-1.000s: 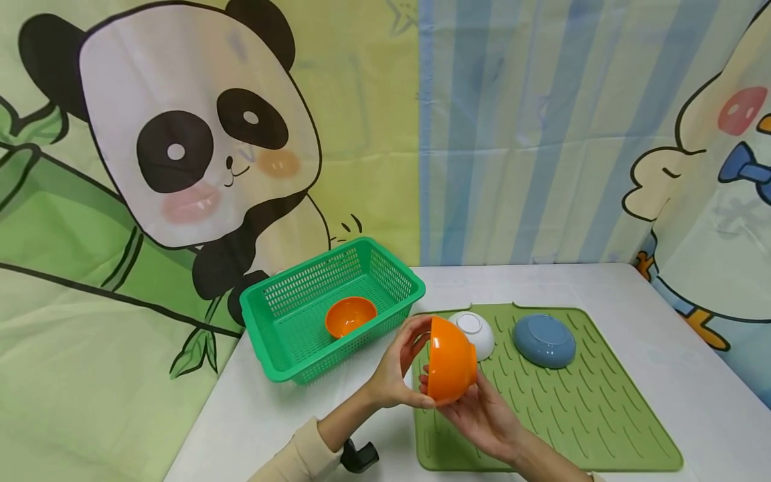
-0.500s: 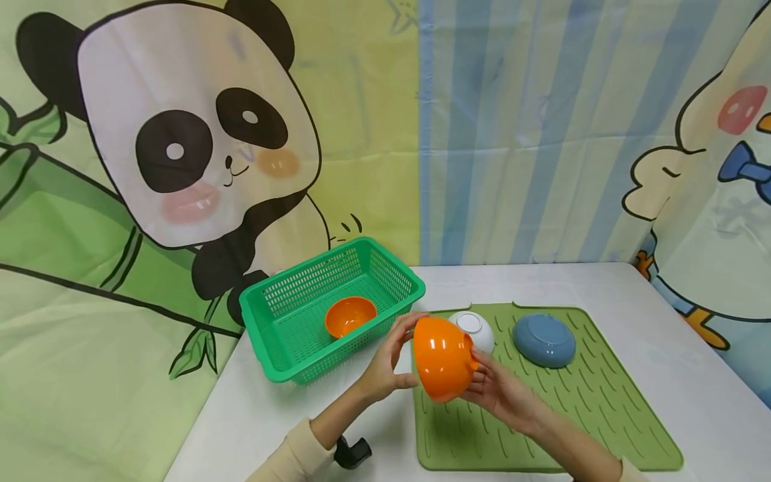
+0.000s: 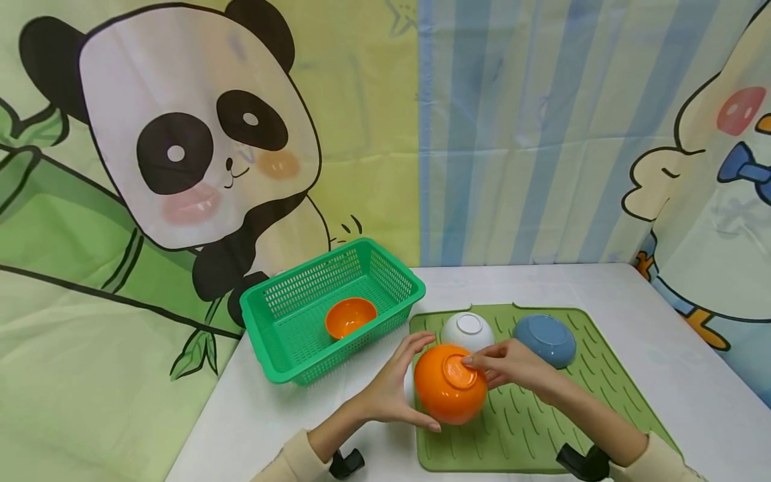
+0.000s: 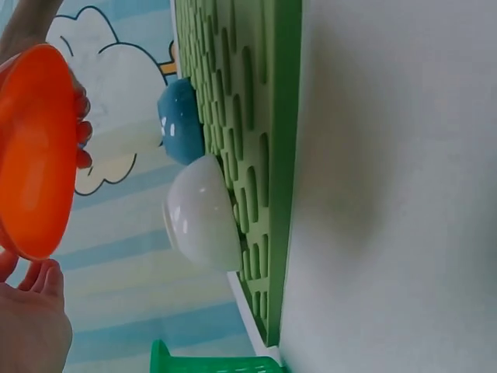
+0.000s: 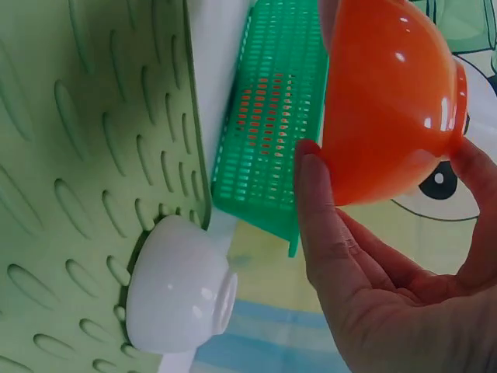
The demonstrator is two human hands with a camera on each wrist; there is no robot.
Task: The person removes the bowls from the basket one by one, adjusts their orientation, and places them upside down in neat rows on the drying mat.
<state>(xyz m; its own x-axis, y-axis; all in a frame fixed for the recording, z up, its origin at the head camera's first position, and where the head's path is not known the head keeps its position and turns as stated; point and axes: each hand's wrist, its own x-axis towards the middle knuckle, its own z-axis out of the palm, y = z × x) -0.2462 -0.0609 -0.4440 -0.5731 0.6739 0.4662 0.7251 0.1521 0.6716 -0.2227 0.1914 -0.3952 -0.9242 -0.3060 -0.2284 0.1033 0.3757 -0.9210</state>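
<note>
An orange bowl (image 3: 448, 395) is held tilted above the drying mat, its foot ring turned up toward the head camera. My right hand (image 3: 512, 365) pinches it, thumb at the foot ring and fingers at the rim, as the right wrist view shows. The left hand (image 3: 391, 391) is spread along the bowl's left side, thumb low, fingertips right at the rim. In the left wrist view the bowl's hollow inside (image 4: 39, 155) shows. Just behind stands an upturned white bowl (image 3: 466, 329), and right of that an upturned blue-grey bowl (image 3: 545, 340).
A green plastic basket (image 3: 289, 375) stands on the left with another orange bowl (image 3: 351, 316) in it, opening up. The green ridged mat (image 3: 542, 435) lies on the white table (image 3: 614, 288). A cartoon-printed curtain (image 3: 373, 134) hangs behind.
The orange bowl has turned from its side so that its foot faces up toward me. My right hand has shifted from beneath it to its upper right; my left hand loosened from the rim.
</note>
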